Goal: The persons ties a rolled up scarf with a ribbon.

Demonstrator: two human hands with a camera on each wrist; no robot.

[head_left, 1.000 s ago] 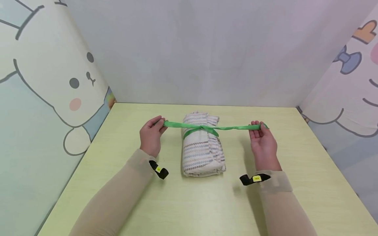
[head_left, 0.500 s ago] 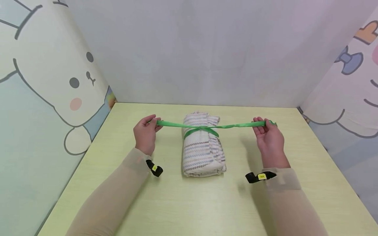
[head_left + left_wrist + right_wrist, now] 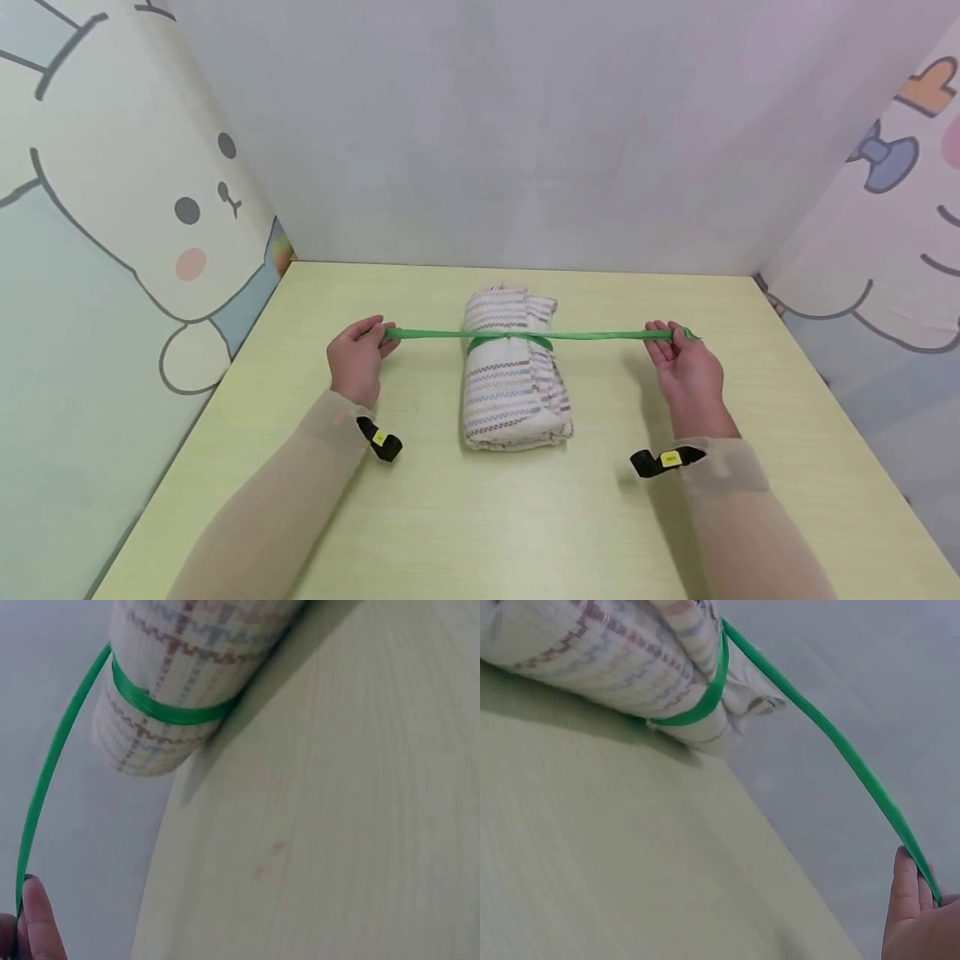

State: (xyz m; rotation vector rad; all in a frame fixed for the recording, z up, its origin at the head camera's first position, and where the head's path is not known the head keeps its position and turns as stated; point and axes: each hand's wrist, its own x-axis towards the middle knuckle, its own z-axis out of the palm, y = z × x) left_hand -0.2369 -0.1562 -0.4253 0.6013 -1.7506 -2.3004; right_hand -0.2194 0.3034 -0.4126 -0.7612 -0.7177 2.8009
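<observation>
A rolled white cloth (image 3: 498, 400) with woven striped bands lies on the table, a green ribbon (image 3: 585, 336) wrapped round its upper part and crossed on top. My left hand (image 3: 356, 360) pinches one ribbon end between thumb and fingers, out to the left of the roll. On the other side my right hand (image 3: 692, 375) pinches the opposite end, palm turned up, a short tail sticking out past the thumb. Between the hands the ribbon runs nearly straight across the roll. Both wrist views show the ribbon band (image 3: 169, 712) hugging the cloth, its free length leading to the fingers (image 3: 904, 889).
The pale wooden table (image 3: 480, 525) ends at a plain grey-white back wall (image 3: 510, 150). Side panels with cartoon figures (image 3: 150, 208) stand along the left and right edges. A small black camera (image 3: 386, 446) is strapped to each sleeved wrist.
Both hands have moved farther apart, then slightly toward the body, drawing the ribbon straighter and tighter across the roll. The cloth roll has stayed in place.
</observation>
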